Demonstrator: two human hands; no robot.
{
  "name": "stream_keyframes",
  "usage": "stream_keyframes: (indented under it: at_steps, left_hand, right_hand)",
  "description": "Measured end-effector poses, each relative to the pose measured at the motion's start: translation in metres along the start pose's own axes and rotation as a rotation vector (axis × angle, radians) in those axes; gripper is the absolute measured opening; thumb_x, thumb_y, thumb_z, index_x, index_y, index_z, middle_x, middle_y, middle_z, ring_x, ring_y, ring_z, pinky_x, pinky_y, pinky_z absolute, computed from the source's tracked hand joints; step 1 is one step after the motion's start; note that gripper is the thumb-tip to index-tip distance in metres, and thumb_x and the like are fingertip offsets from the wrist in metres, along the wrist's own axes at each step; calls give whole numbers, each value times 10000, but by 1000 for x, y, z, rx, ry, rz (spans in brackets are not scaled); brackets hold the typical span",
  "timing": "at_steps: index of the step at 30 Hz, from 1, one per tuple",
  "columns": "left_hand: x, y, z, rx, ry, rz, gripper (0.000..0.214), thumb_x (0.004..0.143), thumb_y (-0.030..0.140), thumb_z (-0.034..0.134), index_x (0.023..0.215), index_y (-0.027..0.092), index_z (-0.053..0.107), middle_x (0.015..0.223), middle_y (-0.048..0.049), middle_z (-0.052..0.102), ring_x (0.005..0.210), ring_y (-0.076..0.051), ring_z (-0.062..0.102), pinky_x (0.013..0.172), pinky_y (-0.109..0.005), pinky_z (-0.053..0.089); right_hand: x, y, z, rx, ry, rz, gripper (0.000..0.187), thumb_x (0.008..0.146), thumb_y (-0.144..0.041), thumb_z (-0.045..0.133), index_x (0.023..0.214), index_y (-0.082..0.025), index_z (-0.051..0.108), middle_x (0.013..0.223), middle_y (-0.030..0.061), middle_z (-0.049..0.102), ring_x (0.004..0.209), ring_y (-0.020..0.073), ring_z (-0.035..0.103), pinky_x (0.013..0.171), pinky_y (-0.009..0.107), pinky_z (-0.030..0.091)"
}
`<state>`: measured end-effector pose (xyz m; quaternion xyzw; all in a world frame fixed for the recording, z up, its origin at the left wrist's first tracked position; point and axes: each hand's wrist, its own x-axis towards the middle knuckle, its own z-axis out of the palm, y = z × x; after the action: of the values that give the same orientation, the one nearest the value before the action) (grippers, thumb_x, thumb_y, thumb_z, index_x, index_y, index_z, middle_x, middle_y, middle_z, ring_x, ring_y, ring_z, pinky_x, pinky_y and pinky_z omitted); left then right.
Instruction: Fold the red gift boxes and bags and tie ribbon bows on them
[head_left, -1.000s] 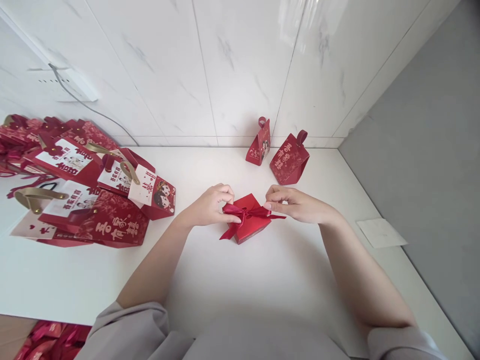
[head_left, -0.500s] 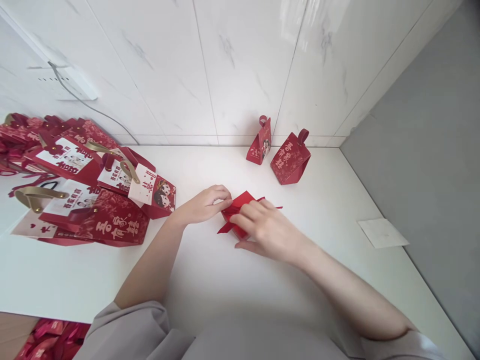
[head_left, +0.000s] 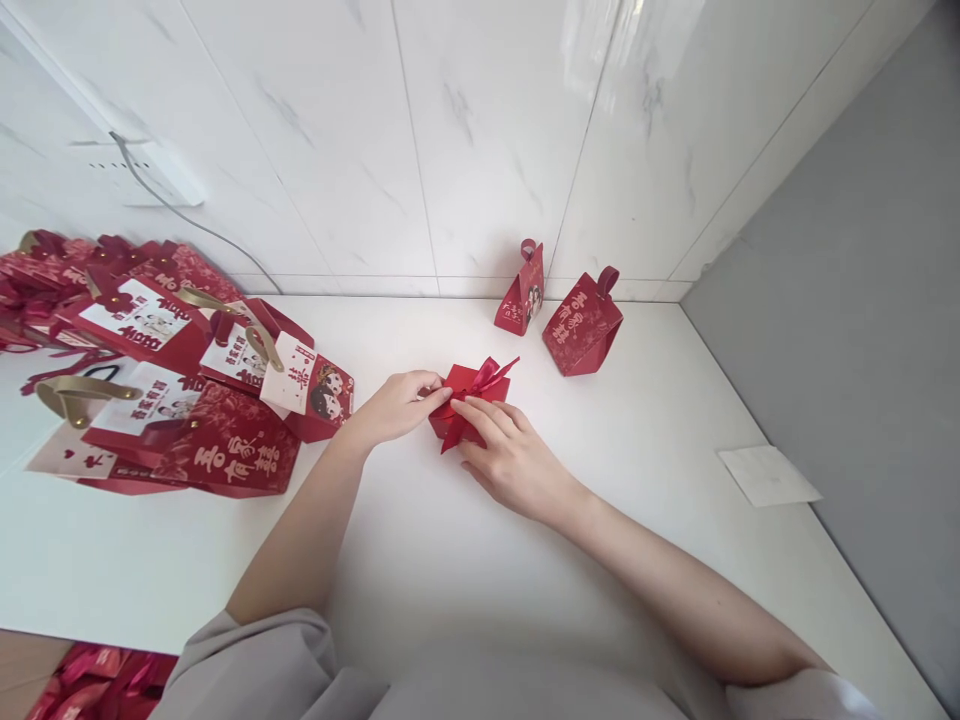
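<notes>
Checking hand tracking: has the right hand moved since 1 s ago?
Yes: the right hand went left, away from the paper slip, to the near side of the red box.

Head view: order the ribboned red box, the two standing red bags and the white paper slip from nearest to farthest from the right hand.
1. Ribboned red box, touched by the right hand.
2. Narrow bag and wide bag, standing beyond the box: too close to call.
3. White paper slip, far right.
</notes>
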<state>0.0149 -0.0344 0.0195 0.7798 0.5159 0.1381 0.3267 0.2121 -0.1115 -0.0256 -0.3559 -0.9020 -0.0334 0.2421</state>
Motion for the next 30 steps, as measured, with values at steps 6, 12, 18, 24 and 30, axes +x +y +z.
stream_keyframes:
  at_steps: [6,12,18,24,30]
  left_hand:
    - [0,-1,1,-23,0,-31,429,879,548,391,751,203,611,761,-5,619,711,-168,544,643,-291,416]
    - [1,-1,4,16,20,-44,441,763,627,543,679,195,580,682,4,563,621,-148,491,553,-274,367]
    - [4,-2,6,-25,19,-46,418,710,615,605,737,198,609,704,-1,593,632,-159,521,538,-271,383]
    - [5,-2,10,-75,-25,-53,445,723,633,587,790,193,595,805,-10,627,705,-166,553,602,-272,421]
    - [4,0,16,-125,-30,-44,460,814,637,465,780,188,560,810,-8,626,711,-157,541,643,-274,415]
  right_hand:
    - [0,2,8,112,46,-17,276,962,-160,430,1189,-140,585,1291,122,589,1234,232,508,1058,441,368]
    - [1,15,-8,263,55,-21,232,957,-156,441,1006,-190,665,1085,62,692,966,192,632,802,343,488]
    - [0,27,-19,308,-29,-35,240,922,-102,453,923,-187,677,1039,59,687,889,185,629,741,331,472]
    - [-1,30,-34,403,-120,-34,208,925,-153,495,946,-206,695,1000,34,693,850,166,625,764,318,467]
    - [-4,30,-50,614,-294,-78,172,888,-128,544,927,-218,685,949,19,710,868,156,642,745,281,478]
